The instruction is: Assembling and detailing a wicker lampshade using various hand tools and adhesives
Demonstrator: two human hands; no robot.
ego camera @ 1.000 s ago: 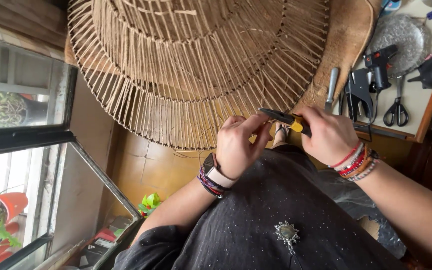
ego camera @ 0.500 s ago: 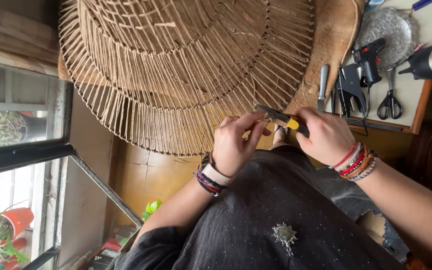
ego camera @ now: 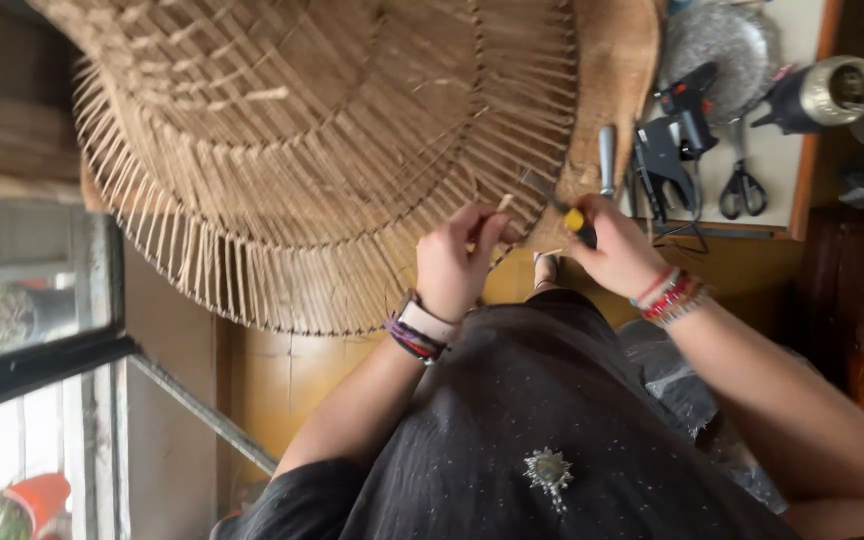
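Hands risen to wicker frame (ego camera: 302,170) rim, pliers (ego camera: 557,205) in right-hand fingers (ego camera: 592,215)

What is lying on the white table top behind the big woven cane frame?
On the table top: black scissors, a black glue gun, a metal dish. The woven frame hides the rest.

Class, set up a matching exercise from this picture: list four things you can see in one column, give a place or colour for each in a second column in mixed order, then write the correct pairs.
Things:
1. cane frame
2. scissors
3. brooch
4. plant pot

Places or colours:
A. red, at the bottom left by the window
B. pinned on the dark garment
C. lying on the pale worktop at the upper right
D. tan, wide and round, with the left hand at its rim

Pairs: 1-D, 2-C, 3-B, 4-A
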